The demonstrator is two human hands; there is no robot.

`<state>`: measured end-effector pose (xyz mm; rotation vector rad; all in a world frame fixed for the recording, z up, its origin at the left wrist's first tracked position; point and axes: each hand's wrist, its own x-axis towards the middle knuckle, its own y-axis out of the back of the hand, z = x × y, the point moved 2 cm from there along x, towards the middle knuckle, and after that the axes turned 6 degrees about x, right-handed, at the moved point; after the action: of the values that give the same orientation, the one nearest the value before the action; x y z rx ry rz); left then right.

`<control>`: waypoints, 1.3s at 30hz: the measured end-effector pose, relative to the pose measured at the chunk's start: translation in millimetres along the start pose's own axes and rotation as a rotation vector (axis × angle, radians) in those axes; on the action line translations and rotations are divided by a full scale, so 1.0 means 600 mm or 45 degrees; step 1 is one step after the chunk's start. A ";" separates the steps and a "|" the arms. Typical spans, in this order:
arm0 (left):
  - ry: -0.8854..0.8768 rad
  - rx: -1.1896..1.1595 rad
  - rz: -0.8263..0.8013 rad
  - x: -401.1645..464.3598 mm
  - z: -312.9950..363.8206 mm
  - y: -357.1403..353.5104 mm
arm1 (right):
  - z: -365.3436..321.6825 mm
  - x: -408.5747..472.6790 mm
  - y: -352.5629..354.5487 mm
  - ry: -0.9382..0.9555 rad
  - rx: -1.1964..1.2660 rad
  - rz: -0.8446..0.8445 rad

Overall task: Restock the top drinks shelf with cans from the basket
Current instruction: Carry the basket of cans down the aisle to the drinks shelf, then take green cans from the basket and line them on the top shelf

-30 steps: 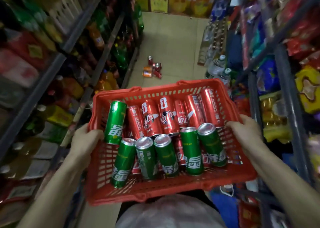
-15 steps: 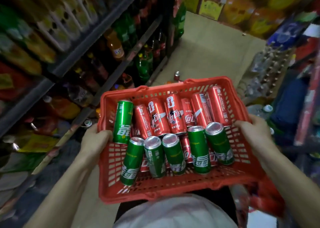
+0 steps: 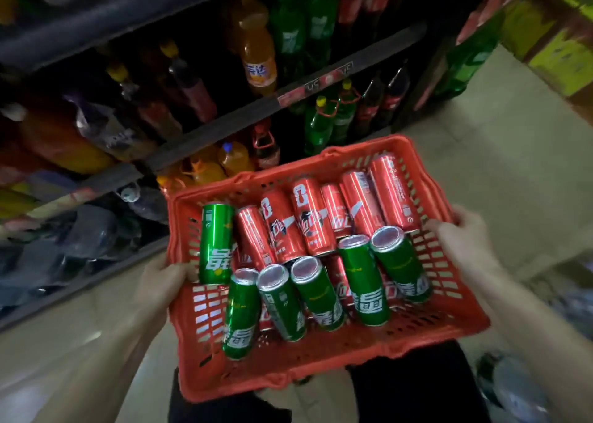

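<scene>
A red plastic basket (image 3: 321,355) is carried in front of me, tilted a little. Inside lie several green cans (image 3: 364,281) toward me and several red cans (image 3: 313,217) behind them, all on their sides. My left hand (image 3: 163,278) grips the basket's left rim. My right hand (image 3: 462,233) grips its right rim. The drinks shelves (image 3: 205,127) stand just beyond and to the left of the basket; the top shelf is out of view.
The dark shelves hold orange soda bottles (image 3: 258,56), green bottles (image 3: 324,124) and dark cola bottles (image 3: 390,98). Yellow-green cartons (image 3: 558,37) stand at the far right. Beige floor tiles (image 3: 500,153) lie beyond the basket on the right.
My view and the basket have swung left, from down the aisle toward the drinks shelves. Both hands keep their grip on the rims. The cans have hardly shifted.
</scene>
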<state>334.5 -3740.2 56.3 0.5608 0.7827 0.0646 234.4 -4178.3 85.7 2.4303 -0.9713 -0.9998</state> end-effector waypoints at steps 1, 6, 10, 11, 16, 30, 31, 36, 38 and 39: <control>-0.007 -0.007 0.005 0.030 -0.010 -0.020 | 0.010 0.037 -0.021 0.013 -0.012 -0.010; -0.018 -0.072 0.048 0.181 -0.083 -0.112 | 0.078 0.188 -0.148 0.109 -0.001 -0.085; -0.049 -0.045 0.060 0.293 -0.141 -0.192 | 0.155 0.316 -0.252 0.182 0.006 -0.148; -0.050 -0.041 0.055 0.318 -0.158 -0.213 | 0.171 0.347 -0.277 0.199 0.003 -0.163; 0.001 -0.055 0.072 0.423 -0.228 -0.298 | 0.245 0.467 -0.373 0.334 -0.055 -0.202; 0.239 0.161 -0.058 0.465 -0.268 -0.369 | 0.289 0.607 -0.485 0.343 -0.260 -0.310; 0.254 0.172 -0.057 0.470 -0.271 -0.373 | 0.287 0.611 -0.492 0.350 -0.264 -0.308; 0.296 0.190 -0.049 0.496 -0.269 -0.374 | 0.289 0.618 -0.510 0.389 -0.256 -0.342; 0.297 0.194 -0.038 0.506 -0.267 -0.371 | 0.289 0.617 -0.510 0.398 -0.243 -0.337; 0.295 0.190 -0.031 0.512 -0.266 -0.370 | 0.289 0.616 -0.511 0.410 -0.252 -0.327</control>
<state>412.0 -3777.7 -345.5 0.6932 1.0254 0.0492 444.5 -4229.1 -377.2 2.4822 -0.4407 -0.7080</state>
